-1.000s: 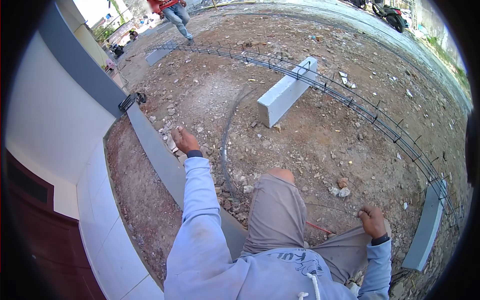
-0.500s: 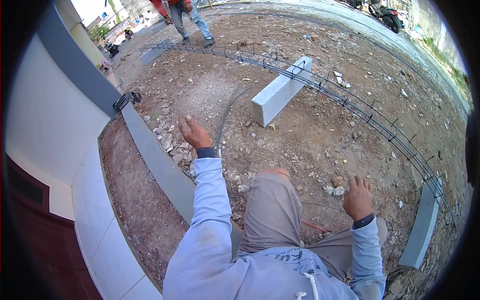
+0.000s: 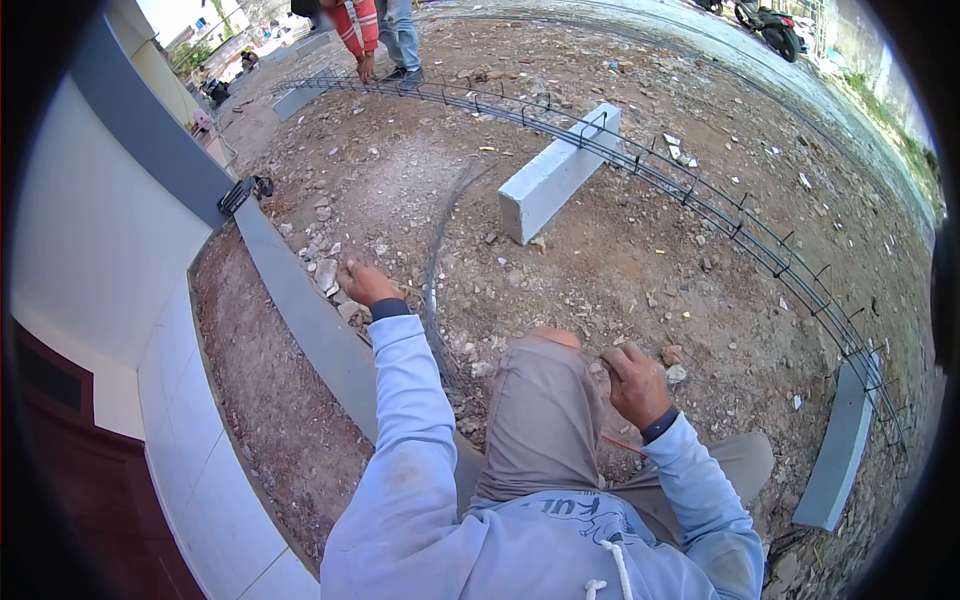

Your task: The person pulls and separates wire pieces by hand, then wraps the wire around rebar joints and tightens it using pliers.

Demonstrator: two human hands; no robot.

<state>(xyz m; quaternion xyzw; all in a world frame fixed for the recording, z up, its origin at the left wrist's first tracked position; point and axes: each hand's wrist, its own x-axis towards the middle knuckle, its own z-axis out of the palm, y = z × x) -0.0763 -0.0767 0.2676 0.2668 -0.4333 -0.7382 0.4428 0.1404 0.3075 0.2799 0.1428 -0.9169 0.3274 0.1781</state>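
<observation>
Resting across the middle block (image 3: 548,190), the rebar cage (image 3: 735,232) should handle as heavy, rough and springy over its length, best held by the long bars (image 3: 655,177). On the block's near side, left hand (image 3: 372,285) and right hand (image 3: 637,386) are curled, apart from the cage; whether either grips anything cannot be told.
</observation>
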